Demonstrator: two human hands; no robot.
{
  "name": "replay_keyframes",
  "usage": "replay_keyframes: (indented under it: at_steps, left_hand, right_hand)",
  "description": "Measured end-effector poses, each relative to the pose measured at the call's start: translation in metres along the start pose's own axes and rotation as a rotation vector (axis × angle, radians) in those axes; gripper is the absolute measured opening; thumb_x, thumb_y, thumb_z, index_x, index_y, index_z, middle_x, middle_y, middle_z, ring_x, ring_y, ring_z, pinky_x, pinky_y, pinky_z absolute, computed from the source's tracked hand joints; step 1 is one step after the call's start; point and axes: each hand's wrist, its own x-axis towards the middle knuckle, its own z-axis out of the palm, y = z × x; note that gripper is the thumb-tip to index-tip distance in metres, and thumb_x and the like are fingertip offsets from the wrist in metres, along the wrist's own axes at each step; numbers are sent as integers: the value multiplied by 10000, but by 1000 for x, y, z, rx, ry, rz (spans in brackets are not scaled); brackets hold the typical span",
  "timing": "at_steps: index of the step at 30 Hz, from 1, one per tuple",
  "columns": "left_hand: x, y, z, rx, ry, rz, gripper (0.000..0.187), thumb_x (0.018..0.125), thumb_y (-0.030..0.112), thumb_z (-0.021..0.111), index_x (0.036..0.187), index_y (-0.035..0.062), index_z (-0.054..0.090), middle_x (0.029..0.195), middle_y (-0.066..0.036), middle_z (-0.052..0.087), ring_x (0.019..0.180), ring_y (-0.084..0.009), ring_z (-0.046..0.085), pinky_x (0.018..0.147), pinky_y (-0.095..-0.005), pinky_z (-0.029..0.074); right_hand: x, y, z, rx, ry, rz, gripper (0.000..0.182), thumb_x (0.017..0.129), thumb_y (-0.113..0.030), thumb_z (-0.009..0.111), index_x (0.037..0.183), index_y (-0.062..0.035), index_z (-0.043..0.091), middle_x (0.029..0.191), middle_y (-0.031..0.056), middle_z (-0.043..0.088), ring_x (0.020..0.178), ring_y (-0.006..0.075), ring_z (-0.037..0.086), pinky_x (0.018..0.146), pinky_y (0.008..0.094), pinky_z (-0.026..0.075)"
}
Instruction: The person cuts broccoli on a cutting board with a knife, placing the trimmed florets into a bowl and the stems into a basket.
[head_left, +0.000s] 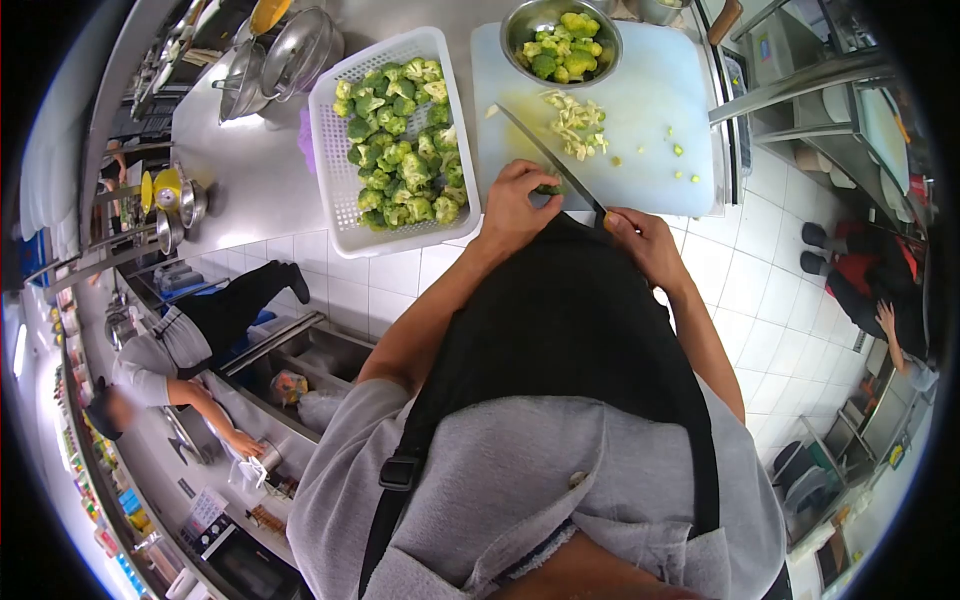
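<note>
The half-curled left hand (514,208) pinched a small dark-green broccoli piece (548,188) over the pale rectangular plastic cutting board (650,100); the right hand (645,242) gripped the long steel knife (549,155) by its yellow handle, fingers closed; the piece seemed light, firm, crumbly, best held by its sides

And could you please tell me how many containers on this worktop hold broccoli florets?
2: the white basket to the left of the cutting board, and the steel bowl on the board's far side. Another could be hidden.
</note>
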Motion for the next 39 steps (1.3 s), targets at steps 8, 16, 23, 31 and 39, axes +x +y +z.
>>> replay_keyframes:
  at_steps: [8,16,23,31,39]
  left_hand:
    - [6,39,-56,-115,76,41,281,776,75,878,1045,58,797,1090,-112,728,968,-257,721,847,-356,593]
    - [81,-59,-191,376,372,-23,269,772,71,845,1035,64,796,1080,-157,731,933,-307,707,789,-401,575]
    - [87,-108,-203,924,551,18,285,791,127,842,1074,104,808,1199,-192,683,988,-355,706,869,-464,591]
    - [105,-97,-141,747,4,-481,324,915,393,773,956,79,843,895,-193,782,878,-367,760,824,-470,605]
    - [83,-125,-153,-238,222,-590,264,936,263,815,1053,27,811,931,-113,791,852,-234,758,755,-364,596]
  right_hand:
    - [3,-7,-8,31,49,50,347,1107,-332,618,1149,-13,748,723,-8,590,599,79,509,560,284,428]
    - [8,-19,2,16,72,70,384,1107,-326,612,1280,-10,745,741,9,614,610,83,528,567,275,436]
    - [11,-12,4,-38,91,57,391,1099,-325,606,1273,-4,744,745,7,614,600,78,519,557,272,428]
    - [8,-14,9,-1,96,65,405,1090,-335,615,1284,-4,741,738,4,601,613,80,512,568,267,422]
    - [7,-18,7,-46,99,52,387,1103,-307,612,1298,2,737,748,8,601,637,91,527,585,282,438]
